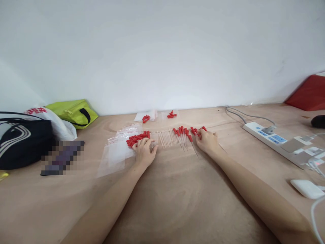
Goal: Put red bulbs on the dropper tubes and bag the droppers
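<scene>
**INSP. NOTE: RED BULBS (134, 140) & CLEAR TUBES (167, 138), BOTH HANDS AT THE ROW**

We find the main pile of bulbs L of ctr on the wooden desk (165, 206), at the near edge of some overlapping clear zip bags (114, 156). Thin tubes lie side by side in a row R of the pile. Further R, several tubes w/ red bulbs on their ends (183, 133) lie fanned, bulb ends toward the wall (162, 54).

L hand (145, 150): palm down, fingers part-curled at the pile's near R end, thumb out to the R. We can't tell if it grips anything. R hand (207, 141): fingers bent in at red bulbs just R of the fanned group; how far they're closed, & whether on a bulb, we can't confirm.

Behind, nr the wall, we note two small bulb groups, L one (146, 118) & R one (172, 115), each w/ clear plastic about it.

Surrounds: R side, white power strip (264, 135) w/ plugs, white case (306, 188) nearer us. L side, yellow-green bag (69, 110), white plastic bag (66, 128), black bag (30, 145).
</scene>
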Demonstrator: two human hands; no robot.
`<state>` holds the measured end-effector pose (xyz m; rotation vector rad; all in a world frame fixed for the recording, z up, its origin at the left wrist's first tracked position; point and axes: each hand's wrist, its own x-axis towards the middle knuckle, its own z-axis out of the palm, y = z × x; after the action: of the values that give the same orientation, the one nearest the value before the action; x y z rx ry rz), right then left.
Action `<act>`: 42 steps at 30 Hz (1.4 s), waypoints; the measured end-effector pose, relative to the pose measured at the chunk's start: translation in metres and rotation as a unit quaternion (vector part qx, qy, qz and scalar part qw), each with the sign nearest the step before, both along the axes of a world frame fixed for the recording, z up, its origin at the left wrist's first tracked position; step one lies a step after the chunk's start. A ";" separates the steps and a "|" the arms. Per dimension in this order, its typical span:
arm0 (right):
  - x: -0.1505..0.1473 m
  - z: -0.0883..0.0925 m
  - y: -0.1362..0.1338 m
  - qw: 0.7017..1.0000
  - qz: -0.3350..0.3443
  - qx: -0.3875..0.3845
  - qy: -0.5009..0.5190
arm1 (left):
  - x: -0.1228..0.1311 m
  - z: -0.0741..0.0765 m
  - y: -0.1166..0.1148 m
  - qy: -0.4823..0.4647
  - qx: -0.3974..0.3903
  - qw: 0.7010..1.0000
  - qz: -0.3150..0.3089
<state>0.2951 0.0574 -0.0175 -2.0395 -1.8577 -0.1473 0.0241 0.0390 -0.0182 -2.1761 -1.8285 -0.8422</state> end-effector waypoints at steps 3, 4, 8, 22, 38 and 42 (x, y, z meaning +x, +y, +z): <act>-0.001 -0.001 0.000 0.999 -0.017 -0.021 -0.022 | 0.000 0.002 -0.001 0.000 -0.010 1.000 0.001; -0.002 0.000 -0.001 0.999 -0.016 -0.020 -0.024 | 0.000 0.002 -0.002 0.000 -0.010 1.000 0.000; -0.015 0.004 -0.002 0.999 0.020 0.022 -0.012 | 0.001 0.003 -0.001 0.003 -0.004 1.000 -0.011; -0.035 0.005 0.018 0.999 0.016 -0.035 -0.010 | -0.001 0.000 -0.001 0.010 -0.016 0.999 -0.031; -0.043 0.017 0.023 0.995 -0.004 -0.103 0.007 | -0.006 0.010 0.007 -0.025 -0.006 0.996 0.090; -0.052 0.023 0.028 0.991 -0.023 -0.134 -0.006 | -0.016 0.013 0.014 0.007 -0.020 0.993 0.117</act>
<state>0.2428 0.0850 0.0050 -2.2618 -1.9267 0.0826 0.0076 0.0528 -0.0052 -1.9322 -2.0592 -0.7442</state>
